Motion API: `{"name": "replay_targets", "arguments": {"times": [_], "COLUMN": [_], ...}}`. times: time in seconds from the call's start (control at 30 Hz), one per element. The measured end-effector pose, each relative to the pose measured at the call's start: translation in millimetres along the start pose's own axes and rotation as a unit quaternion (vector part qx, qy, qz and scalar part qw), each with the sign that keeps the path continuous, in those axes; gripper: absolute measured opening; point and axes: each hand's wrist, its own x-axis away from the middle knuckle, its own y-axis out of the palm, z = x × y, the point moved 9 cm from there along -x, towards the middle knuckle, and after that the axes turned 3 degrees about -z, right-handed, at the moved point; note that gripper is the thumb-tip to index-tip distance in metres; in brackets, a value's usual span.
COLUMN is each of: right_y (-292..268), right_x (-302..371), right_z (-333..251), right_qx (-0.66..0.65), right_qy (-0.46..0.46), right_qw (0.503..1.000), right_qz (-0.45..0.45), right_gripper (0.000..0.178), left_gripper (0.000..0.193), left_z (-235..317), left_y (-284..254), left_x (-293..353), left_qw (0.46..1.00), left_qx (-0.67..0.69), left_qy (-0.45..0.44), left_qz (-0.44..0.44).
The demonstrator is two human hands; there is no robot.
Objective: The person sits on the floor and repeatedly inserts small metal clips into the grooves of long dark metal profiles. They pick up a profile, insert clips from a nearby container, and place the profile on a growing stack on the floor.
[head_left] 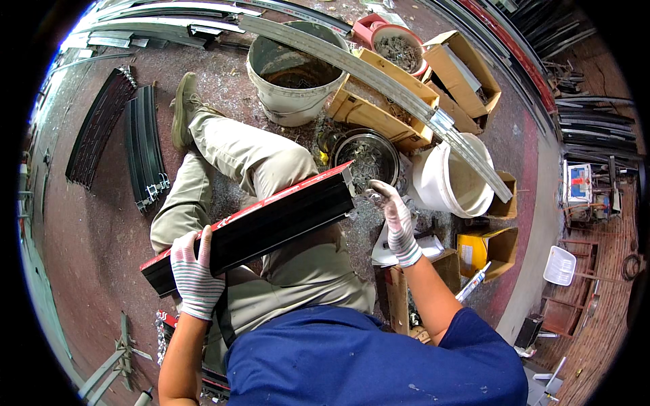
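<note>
A long black metal profile (261, 237) with red film along its upper edge lies slanted across my lap. My left hand (195, 277), in a striped white glove, is closed around its lower left end, thumb over the red edge. Just beyond the profile's upper right end is my right hand (396, 220), gloved alike, with its fingers drawn together as in a pinch. Whatever sits between those fingertips is too small to make out. A round metal pan (365, 141) holding small metal bits stands on the floor near my right fingers.
Two black profile bundles (143, 145) (101, 128) lie at the left. Ahead are a grey bucket (291, 101), a wooden box (349, 101) and a red bucket (421, 64). A long metal rail (379, 74) spans them to a white bucket (433, 179). A yellow carton (474, 247) stands at the right.
</note>
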Motion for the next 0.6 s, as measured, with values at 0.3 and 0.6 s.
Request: {"name": "replay_targets", "arguments": {"times": [0.3, 0.6], "right_y": [15.1, -151.9], "right_x": [6.2, -95.6], "right_z": [-20.3, -57.0], "right_qx": [0.060, 0.612], "right_qy": [-0.049, -0.212], "right_qw": [0.997, 0.720], "right_qz": [-0.014, 0.250], "right_gripper": [0.086, 0.064], "left_gripper": [0.102, 0.095], "left_z": [0.2, 5.1], "left_y": [-0.1, -3.1], "left_x": [-0.7, -1.5], "left_qw": [1.000, 1.000], "left_qx": [-0.005, -0.003], "left_qy": [0.005, 0.003], "left_qz": [0.005, 0.023]}}
